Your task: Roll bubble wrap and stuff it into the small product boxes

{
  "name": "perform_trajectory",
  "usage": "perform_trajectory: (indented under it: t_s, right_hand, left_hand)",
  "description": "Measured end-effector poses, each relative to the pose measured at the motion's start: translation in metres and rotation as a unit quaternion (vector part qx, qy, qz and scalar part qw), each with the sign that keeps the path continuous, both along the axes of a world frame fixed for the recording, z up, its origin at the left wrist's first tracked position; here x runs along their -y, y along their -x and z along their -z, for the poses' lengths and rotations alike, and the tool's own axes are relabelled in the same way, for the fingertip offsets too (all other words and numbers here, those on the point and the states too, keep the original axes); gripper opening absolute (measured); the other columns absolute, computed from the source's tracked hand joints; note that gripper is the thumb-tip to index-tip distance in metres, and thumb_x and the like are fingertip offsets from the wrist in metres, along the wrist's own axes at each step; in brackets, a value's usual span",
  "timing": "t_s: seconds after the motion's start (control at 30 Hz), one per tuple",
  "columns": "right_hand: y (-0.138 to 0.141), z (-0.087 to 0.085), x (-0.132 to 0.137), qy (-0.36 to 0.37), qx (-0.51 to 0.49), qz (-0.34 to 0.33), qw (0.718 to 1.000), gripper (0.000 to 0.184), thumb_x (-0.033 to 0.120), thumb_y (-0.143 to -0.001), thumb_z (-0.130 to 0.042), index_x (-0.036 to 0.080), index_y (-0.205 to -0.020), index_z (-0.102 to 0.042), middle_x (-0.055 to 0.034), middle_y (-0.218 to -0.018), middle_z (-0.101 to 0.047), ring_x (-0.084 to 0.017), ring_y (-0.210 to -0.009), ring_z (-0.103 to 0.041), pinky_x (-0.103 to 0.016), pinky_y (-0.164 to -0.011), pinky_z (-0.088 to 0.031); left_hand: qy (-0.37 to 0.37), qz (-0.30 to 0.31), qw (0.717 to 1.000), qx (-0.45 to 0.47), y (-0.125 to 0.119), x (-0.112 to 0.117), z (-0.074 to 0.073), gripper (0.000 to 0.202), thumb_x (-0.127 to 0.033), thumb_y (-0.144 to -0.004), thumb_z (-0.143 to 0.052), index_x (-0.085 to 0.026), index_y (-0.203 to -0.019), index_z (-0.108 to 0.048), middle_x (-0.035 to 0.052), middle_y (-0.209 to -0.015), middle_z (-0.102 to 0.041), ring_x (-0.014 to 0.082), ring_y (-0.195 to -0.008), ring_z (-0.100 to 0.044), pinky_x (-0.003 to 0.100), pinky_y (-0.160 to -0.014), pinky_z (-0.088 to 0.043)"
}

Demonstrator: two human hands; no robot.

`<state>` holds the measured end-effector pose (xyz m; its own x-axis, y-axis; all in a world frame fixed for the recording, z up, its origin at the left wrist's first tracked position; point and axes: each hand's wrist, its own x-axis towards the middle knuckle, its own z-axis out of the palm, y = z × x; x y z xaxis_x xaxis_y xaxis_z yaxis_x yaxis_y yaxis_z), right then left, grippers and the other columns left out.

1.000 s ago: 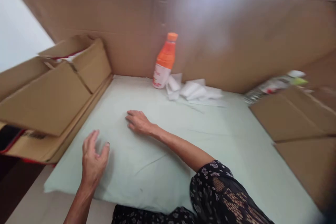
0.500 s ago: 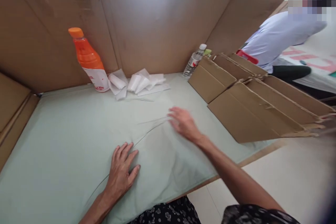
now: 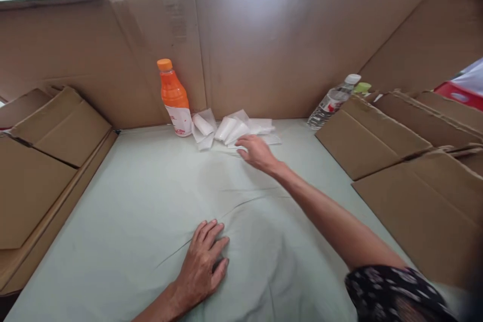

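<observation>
My left hand [image 3: 206, 259] lies flat on the pale green cloth [image 3: 151, 196], its fingers spread and nothing in it. Farther out, my right hand [image 3: 258, 153] hovers at the near edge of some folded white translucent sheets [image 3: 232, 128], fingers apart and curving slightly. Whether its fingertips touch the sheets I cannot tell. Another rolled white sheet [image 3: 204, 125] lies just to the left of that bunch. Beside it an orange bottle [image 3: 176, 100] with a white label stands against the cardboard wall.
A tall cardboard wall [image 3: 264, 50] closes off the back. Cardboard boxes [image 3: 388, 141] stand at the right, with a clear water bottle [image 3: 332, 103] and a green cap [image 3: 362, 87] behind them. More cardboard [image 3: 68, 126] lines the left side. A red item [image 3: 458, 94] shows at the far right.
My right hand has moved forward across the cloth to the white sheets. My left hand stays flat on the cloth. The view has swung left, bringing the left boxes into sight.
</observation>
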<state>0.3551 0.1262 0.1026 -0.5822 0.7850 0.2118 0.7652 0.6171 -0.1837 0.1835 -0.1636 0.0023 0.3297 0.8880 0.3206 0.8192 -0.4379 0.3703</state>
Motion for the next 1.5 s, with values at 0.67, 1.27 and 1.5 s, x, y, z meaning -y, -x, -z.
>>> perform_trajectory:
  t_s: [0.67,1.27,1.5]
  right_hand:
    - [0.054,-0.036,-0.118,-0.062,-0.002,0.225,0.972,0.042,0.031,-0.099,-0.042,0.010,-0.130,-0.060,-0.0200,-0.134,-0.062,-0.037,-0.124,-0.050,-0.050,-0.100,-0.034]
    - [-0.197,-0.099,0.007,-0.014,0.124,0.404,0.906,0.009,0.026,-0.082,-0.067,0.027,-0.086,-0.074,-0.0141,-0.084,-0.072,-0.033,-0.079,-0.067,-0.044,-0.066,-0.043]
    - [-0.069,-0.092,0.131,0.015,0.098,0.008,0.995,0.021,0.028,-0.087,-0.055,0.027,-0.077,-0.073,-0.0075,-0.077,-0.074,-0.027,-0.077,-0.069,-0.044,-0.077,-0.051]
  left_hand:
    - [-0.054,0.013,0.997,0.061,0.006,-0.006,0.016,0.037,-0.009,-0.083,-0.054,-0.021,-0.115,-0.066,0.0114,-0.137,-0.064,0.0286,-0.135,-0.051,0.052,-0.108,-0.048]
    - [-0.046,-0.091,0.980,0.168,0.014,-0.002,0.009,0.033,-0.013,-0.090,-0.052,-0.021,-0.120,-0.064,0.0130,-0.130,-0.065,0.0260,-0.125,-0.060,0.045,-0.100,-0.056]
    - [-0.017,-0.210,0.949,0.236,0.032,0.000,-0.010,0.061,-0.025,-0.093,-0.057,-0.020,-0.150,-0.038,0.0165,-0.145,-0.052,0.0280,-0.133,-0.054,0.049,-0.109,-0.049]
